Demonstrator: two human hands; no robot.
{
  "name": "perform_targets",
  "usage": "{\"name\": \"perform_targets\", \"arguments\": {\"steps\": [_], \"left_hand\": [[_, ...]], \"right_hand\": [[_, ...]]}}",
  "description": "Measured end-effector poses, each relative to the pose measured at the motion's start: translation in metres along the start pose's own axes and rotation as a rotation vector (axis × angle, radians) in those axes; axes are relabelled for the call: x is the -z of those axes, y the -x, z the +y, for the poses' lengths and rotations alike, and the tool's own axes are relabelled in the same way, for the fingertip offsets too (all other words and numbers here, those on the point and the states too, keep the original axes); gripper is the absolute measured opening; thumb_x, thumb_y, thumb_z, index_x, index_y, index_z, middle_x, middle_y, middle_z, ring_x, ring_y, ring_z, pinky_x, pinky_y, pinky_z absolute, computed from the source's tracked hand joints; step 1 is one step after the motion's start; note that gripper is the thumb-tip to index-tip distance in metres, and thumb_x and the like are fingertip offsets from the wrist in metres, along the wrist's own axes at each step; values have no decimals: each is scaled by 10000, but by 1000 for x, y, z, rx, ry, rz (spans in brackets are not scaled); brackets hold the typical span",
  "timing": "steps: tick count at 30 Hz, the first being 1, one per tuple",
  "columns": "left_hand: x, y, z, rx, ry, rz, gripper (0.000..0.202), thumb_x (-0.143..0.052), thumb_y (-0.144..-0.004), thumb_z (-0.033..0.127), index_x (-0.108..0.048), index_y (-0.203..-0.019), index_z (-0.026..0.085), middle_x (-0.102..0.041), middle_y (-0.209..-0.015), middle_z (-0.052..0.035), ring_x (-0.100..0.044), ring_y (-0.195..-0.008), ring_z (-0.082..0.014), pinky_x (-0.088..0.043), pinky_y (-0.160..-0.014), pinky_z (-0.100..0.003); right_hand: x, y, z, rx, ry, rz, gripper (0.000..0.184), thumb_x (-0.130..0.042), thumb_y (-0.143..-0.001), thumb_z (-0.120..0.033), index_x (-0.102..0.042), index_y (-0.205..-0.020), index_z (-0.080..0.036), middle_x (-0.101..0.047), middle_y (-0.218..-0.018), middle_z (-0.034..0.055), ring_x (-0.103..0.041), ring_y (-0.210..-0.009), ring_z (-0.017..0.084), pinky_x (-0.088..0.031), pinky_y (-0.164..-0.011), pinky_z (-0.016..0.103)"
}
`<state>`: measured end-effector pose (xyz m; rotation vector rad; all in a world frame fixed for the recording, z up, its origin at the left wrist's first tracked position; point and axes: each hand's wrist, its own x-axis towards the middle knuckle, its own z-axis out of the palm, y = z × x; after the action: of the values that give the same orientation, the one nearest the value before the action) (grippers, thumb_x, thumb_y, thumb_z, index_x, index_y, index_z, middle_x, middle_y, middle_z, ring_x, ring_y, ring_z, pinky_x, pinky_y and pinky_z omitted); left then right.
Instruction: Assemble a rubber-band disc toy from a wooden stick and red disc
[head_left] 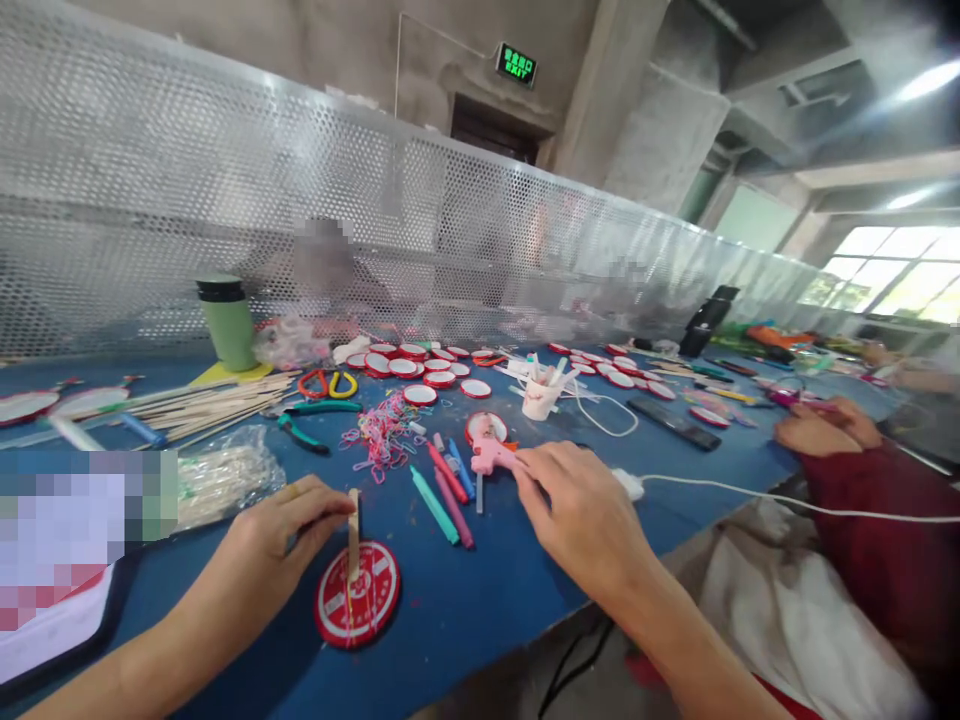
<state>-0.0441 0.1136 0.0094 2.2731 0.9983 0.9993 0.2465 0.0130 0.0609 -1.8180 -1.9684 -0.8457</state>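
My left hand (pixel 281 535) pinches a flat wooden stick (pixel 353 535) that stands over a red round disc (pixel 358 595) with white print, lying on the blue table (pixel 480 600). My right hand (pixel 581 510) reaches over to a pink glue gun (pixel 491 453) and its fingers close on the gun's rear end. The gun's white cord (pixel 787 498) trails off to the right. Coloured glue sticks or pens (pixel 446 490) lie between the two hands.
Several red-and-white discs (pixel 420 370), a pile of small rubber bands (pixel 382 432), pliers (pixel 304 425), wooden sticks (pixel 210 405), a bag of sticks (pixel 225 475) and a green bottle (pixel 227 322) lie behind. A perforated metal screen (pixel 225 200) bounds the far side. Another person's hands (pixel 821 425) rest at right.
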Motion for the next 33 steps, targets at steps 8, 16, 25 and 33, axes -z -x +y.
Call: {"name": "perform_targets", "arguments": {"steps": [8, 16, 25, 33], "left_hand": [[22, -7, 2, 71, -25, 39, 208, -514, -895, 261, -713, -944, 223, -683, -815, -14, -634, -718, -139, -486, -681, -242], [21, -10, -1, 201, 67, -21, 166, -525, -876, 203, -689, -874, 177, -636, -682, 10, -581, -567, -87, -447, -572, -203], [23, -11, -4, 133, -62, -4, 145, -534, -868, 158, -676, -857, 180, -656, -695, 11, -570, -601, -95, -439, -619, -214], [21, -9, -10, 18, -92, 7, 146, -526, -890, 164, -670, -874, 179, -673, -766, -7, -581, -690, -107, -463, -719, -237]], "right_hand": [[-45, -32, 6, -18, 315, -341, 125, -546, -866, -199, -623, -938, -131, -666, -910, 139, -565, -909, 305, -360, -741, 382], [-67, -26, 18, 68, 373, -277, 100, -545, -855, -177, -601, -933, -150, -628, -877, 119, -572, -833, 295, -339, -673, 370], [-72, -23, 30, 194, 388, -210, 65, -509, -885, -189, -551, -836, -180, -559, -793, 80, -553, -742, 275, -337, -631, 355], [-47, -15, 54, 126, 9, -59, 305, -351, -937, -411, -550, -997, -187, -633, -973, 118, -628, -810, 258, -457, -675, 360]]}}
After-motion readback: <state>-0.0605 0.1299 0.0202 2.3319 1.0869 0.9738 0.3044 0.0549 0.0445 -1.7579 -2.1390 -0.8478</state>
